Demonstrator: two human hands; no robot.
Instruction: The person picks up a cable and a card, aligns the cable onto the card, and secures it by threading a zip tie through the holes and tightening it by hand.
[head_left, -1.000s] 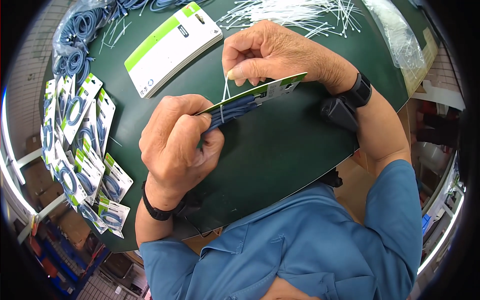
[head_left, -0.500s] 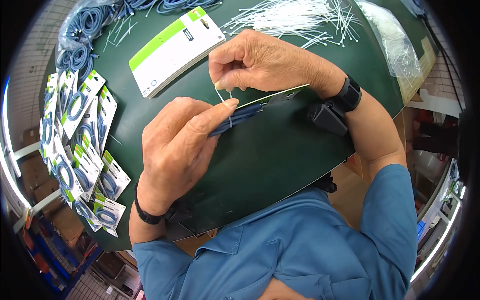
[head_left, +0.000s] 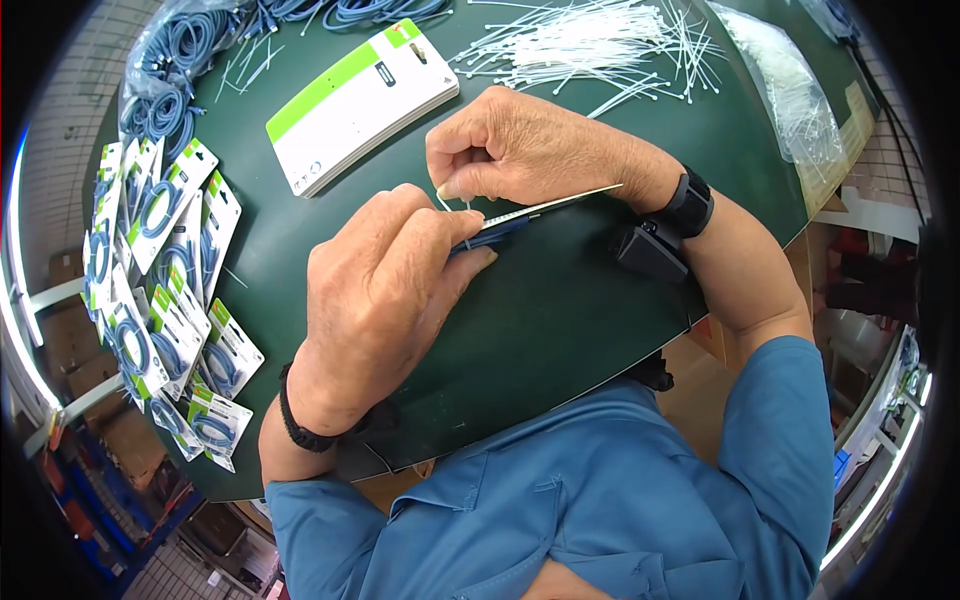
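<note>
My left hand [head_left: 375,290] grips a backing card [head_left: 572,201], seen nearly edge-on, together with a coiled blue cable [head_left: 503,231] lying against its near side. Just beyond the left fingertips, a thin white cable tie [head_left: 444,203] stands out from the card's far side. My right hand [head_left: 525,150] is closed in a pinch on the tie, thumb against curled fingers. Most of the coil is hidden behind the left fingers and the card.
A stack of white-and-green cards [head_left: 350,115] lies beyond my hands. Finished-looking carded cables [head_left: 165,340] overlap at the left. Loose white cable ties [head_left: 590,45] spread at the back, beside a clear bag of ties [head_left: 785,90]. Coiled blue cables [head_left: 165,110] sit at the far left.
My left hand has shifted right and its fingers now fold over the card's top edge, with the thumb on the cable side. The card has tilted more edge-on. My right hand keeps its pinch.
</note>
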